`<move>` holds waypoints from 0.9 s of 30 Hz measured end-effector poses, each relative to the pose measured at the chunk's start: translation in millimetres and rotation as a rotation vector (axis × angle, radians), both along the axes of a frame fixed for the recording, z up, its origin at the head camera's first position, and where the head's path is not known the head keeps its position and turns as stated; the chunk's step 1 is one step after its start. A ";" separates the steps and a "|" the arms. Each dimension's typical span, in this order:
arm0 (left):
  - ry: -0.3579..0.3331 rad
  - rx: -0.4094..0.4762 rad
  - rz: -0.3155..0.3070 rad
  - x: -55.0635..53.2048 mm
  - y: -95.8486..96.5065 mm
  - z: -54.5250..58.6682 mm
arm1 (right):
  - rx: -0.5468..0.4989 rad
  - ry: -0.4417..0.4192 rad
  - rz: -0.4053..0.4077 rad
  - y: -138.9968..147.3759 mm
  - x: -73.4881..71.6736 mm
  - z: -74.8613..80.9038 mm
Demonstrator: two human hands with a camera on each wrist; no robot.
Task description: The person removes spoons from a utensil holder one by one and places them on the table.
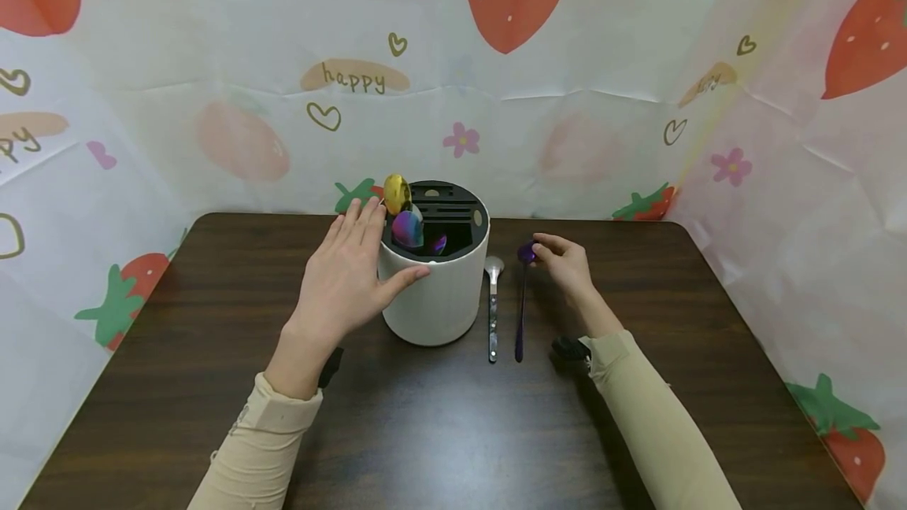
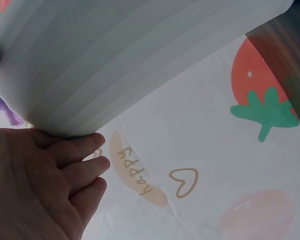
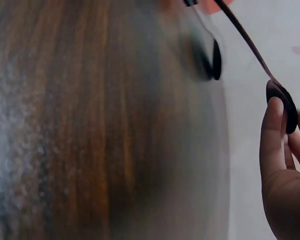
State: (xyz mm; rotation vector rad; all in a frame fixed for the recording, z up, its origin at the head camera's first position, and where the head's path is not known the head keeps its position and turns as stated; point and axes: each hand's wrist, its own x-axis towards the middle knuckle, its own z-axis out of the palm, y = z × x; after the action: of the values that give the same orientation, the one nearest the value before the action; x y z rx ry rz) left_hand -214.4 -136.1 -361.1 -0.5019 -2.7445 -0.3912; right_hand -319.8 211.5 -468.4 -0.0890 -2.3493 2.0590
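A white round utensil holder (image 1: 432, 301) with a black slotted top (image 1: 442, 194) stands near the back of the table. My left hand (image 1: 343, 282) lies against its left side, fingers straight; the left wrist view shows the fingertips (image 2: 97, 140) touching the white wall (image 2: 130, 55). A gold spoon (image 1: 397, 194) and a purple-blue iridescent spoon (image 1: 407, 230) stick up from the holder. My right hand (image 1: 567, 264) pinches a slim purple spoon (image 1: 522, 297) by its bowl (image 3: 285, 107), handle pointing toward me. Left of it lies a silver spoon (image 1: 493, 313) with a patterned handle.
The dark wooden table (image 1: 439, 431) ends at a back edge close behind the holder. A strawberry-print cloth (image 1: 609, 77) hangs behind and at both sides. Black wrist straps (image 1: 570, 349) sit at the sleeve cuffs.
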 end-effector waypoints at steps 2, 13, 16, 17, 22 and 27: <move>0.002 -0.001 0.000 -0.3 -0.2 -0.3 | 0.003 -0.013 0.006 -2.0 -3.1 -3.5; 0.003 0.005 -0.004 0.7 1.0 0.0 | 0.012 -0.079 0.039 -8.0 -9.6 -16.4; 0.006 0.003 -0.004 0.6 1.1 -0.3 | 0.036 -0.098 0.054 -7.9 -11.3 -18.0; 0.006 0.002 -0.003 0.4 1.0 -0.4 | 0.045 -0.102 0.058 -8.1 -11.5 -18.1; 0.014 -0.002 -0.001 -0.5 0.8 -0.6 | 0.085 -0.101 0.079 -8.3 -13.7 -20.2; 0.016 0.002 -0.003 -0.3 0.1 -0.2 | 0.162 -0.091 0.074 -8.0 -13.6 -18.7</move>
State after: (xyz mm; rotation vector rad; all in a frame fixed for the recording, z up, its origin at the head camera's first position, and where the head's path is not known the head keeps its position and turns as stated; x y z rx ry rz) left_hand -214.7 -136.0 -361.3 -0.5062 -2.7278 -0.3889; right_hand -333.3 203.5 -487.2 -0.0968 -2.6021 1.9244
